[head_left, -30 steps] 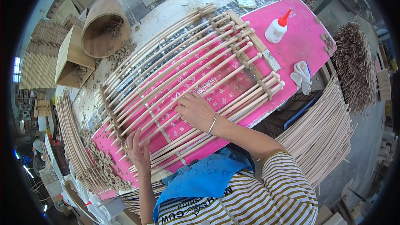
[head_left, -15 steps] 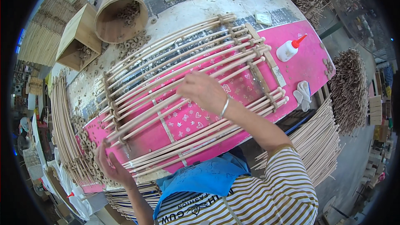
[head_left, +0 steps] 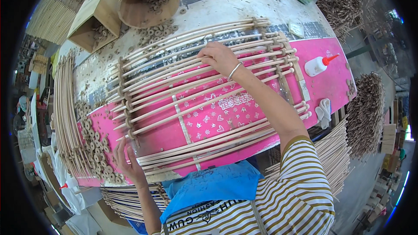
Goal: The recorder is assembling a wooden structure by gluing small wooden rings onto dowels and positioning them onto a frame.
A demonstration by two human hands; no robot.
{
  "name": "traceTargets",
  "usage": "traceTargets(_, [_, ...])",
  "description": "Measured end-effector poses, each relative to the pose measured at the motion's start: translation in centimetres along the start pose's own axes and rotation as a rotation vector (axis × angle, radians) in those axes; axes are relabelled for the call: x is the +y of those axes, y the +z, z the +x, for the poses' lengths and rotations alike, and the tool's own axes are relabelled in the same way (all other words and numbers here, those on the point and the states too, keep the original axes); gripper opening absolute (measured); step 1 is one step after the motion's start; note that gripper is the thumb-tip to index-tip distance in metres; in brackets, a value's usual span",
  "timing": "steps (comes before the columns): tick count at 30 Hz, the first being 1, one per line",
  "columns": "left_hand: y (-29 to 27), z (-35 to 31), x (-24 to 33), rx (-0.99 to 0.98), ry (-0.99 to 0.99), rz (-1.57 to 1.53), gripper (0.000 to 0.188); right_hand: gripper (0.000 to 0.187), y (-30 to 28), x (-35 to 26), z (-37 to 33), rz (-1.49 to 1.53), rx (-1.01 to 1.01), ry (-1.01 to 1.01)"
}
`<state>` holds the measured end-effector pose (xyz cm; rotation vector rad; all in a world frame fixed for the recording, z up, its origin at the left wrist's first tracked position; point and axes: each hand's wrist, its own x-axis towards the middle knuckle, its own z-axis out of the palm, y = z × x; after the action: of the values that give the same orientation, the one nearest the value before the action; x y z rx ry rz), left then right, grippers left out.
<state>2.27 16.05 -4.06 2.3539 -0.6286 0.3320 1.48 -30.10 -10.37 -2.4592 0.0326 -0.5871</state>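
Note:
Thin pale wooden rods lie slanting across the table in a row. Their left ends pass through brown wooden rings set along a crossbar, and round beads cap their right ends. Over the middle of the row, my right hand pinches one of the farther rods, with a bracelet on its wrist. My left hand is beside the left tip of the nearest rod, fingers apart and bent. Its index fingertip is at that tip; whether they touch I cannot tell.
Loose rings cover the table's left, beside a bundle of rods. A round wooden tub and a wooden box hold more rings. A glue bottle and a white glove lie right. Several separate rods lie near my body.
My right hand has moved away from my body, from the nearer rods to a farther one. The nearest rods, blurred before, now lie spaced apart. My left hand stays near the left tips. The view has shifted.

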Motion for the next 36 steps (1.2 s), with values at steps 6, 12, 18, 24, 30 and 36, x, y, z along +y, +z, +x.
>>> traceTargets(6, [1.8, -0.8, -0.7, 0.001, -0.057, -0.105, 0.033, 0.014, -0.1, 2.1, -0.9, 0.027, -0.036, -0.004])
traceTargets(12, [1.2, -2.0, 0.9, 0.031, -0.108, -0.142, 0.034, 0.017, -0.9, 0.7, -0.9, 0.027, -0.124, 0.042])
traceTargets(18, [0.2, -2.3, -1.9, 0.1, -0.121, -0.156, 0.03, 0.021, -1.1, 0.9, -0.7, -0.033, -0.079, -0.086])
traceTargets(24, [-2.8, -4.1, -8.6, 0.218, -0.35, -0.28, 0.036, 0.022, -3.5, -5.6, -2.9, 0.04, 0.001, -0.017])
traceTargets(30, [-5.7, -6.5, -12.8, 0.224, -0.45, -0.254, 0.035, 0.016, -4.3, -15.2, -11.8, 0.101, -0.405, -0.06])
traceTargets(36, [-6.3, -5.5, -13.9, 0.204, -0.413, -0.042, 0.036, 0.016, -3.6, -16.0, -15.8, 0.065, -0.446, 0.067])
